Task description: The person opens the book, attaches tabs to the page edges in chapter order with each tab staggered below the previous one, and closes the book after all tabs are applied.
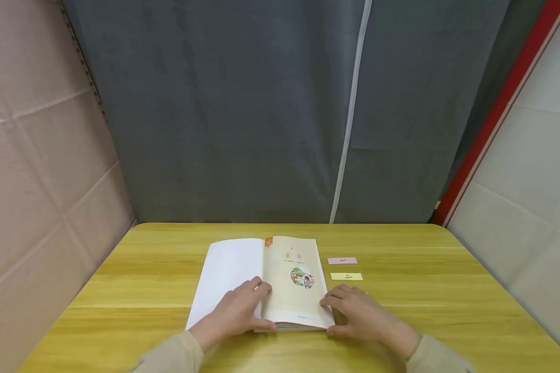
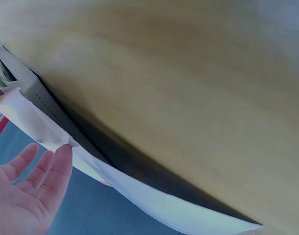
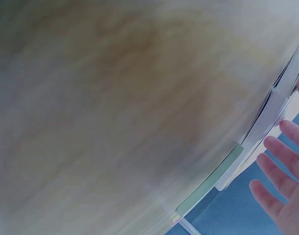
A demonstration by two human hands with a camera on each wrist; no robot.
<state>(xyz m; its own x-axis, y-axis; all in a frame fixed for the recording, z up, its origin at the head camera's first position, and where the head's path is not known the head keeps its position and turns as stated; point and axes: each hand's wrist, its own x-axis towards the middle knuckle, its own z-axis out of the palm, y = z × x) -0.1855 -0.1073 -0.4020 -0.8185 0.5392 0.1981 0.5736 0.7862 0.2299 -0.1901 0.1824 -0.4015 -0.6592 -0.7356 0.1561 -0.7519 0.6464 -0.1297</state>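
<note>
An open book (image 1: 287,298) lies on the table, with a blank white page (image 1: 233,261) on the left and a printed page with a round coloured picture (image 1: 302,277) on the right. My left hand (image 1: 238,311) rests on the book near its spine, fingertips on the paper and thumb by the bottom edge. At the lower right corner, my right hand (image 1: 359,316) touches the book's side, its fingers loosely extended. In the right wrist view a green slip (image 3: 211,180) lies beside the page block; my right hand mostly hides that spot in the head view.
Right of the book lie a pink slip (image 1: 342,261) and a yellow slip (image 1: 347,276), each with a dark mark. The wooden table (image 1: 448,290) ends at a grey curtain (image 1: 238,114), with pale cloth walls (image 1: 37,155) at both sides.
</note>
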